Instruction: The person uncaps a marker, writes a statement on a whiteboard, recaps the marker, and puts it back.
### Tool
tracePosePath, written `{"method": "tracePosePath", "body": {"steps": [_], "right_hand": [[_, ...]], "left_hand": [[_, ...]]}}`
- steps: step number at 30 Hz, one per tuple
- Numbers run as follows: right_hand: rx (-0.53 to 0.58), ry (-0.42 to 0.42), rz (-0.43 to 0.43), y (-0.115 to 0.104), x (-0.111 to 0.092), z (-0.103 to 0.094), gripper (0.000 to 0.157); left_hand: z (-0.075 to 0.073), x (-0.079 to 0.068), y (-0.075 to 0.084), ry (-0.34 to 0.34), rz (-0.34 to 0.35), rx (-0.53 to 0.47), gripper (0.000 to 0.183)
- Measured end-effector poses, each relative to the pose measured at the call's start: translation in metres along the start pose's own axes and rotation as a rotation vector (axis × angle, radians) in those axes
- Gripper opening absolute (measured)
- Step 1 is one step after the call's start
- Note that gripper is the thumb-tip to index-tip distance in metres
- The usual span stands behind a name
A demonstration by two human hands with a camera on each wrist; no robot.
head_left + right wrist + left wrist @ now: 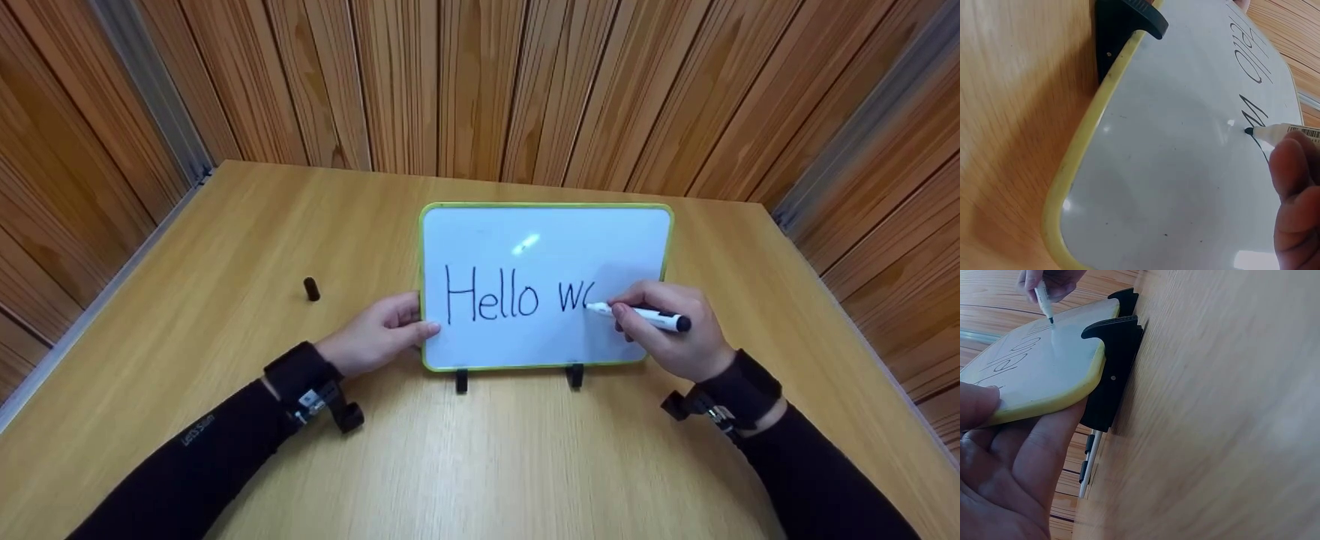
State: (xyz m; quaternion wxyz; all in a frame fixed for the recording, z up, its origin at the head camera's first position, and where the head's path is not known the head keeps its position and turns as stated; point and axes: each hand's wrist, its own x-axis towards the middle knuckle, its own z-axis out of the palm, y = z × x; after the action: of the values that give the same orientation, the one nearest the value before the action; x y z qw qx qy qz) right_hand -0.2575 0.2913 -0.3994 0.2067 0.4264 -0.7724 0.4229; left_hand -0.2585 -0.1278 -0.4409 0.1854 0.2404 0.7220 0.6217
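Note:
A small whiteboard (pixel 480 236) with a yellow-green frame leans back on a black stand (pixel 1109 371). Black writing on it reads "Hello w" followed by a curved stroke. My left hand (pixel 375 334) grips the board's left edge, thumb on the front and fingers behind, as the left wrist view shows. My right hand (pixel 675 330) pinches a white marker (pixel 649 318) with a black end. In the right wrist view, the marker's dark tip is at the board surface, on the curved stroke beside the "w".
A black marker cap (pixel 311 289) lies on the wooden table (pixel 495 457), left of the board. Two black stand feet (pixel 461 381) jut out under the board's lower edge. Wood-panelled walls (pixel 472 90) rise behind the table and at both sides.

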Motion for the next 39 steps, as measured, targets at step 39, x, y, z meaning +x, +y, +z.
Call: {"method": "tracePosePath", "body": {"steps": [39], "right_hand": [[-0.058, 0.125, 0.074, -0.0042, 0.0009, -0.0027, 0.018]], "left_hand": [[0.0001, -0.0005, -0.0011, -0.008, 0.015, -0.018, 0.053]]}}
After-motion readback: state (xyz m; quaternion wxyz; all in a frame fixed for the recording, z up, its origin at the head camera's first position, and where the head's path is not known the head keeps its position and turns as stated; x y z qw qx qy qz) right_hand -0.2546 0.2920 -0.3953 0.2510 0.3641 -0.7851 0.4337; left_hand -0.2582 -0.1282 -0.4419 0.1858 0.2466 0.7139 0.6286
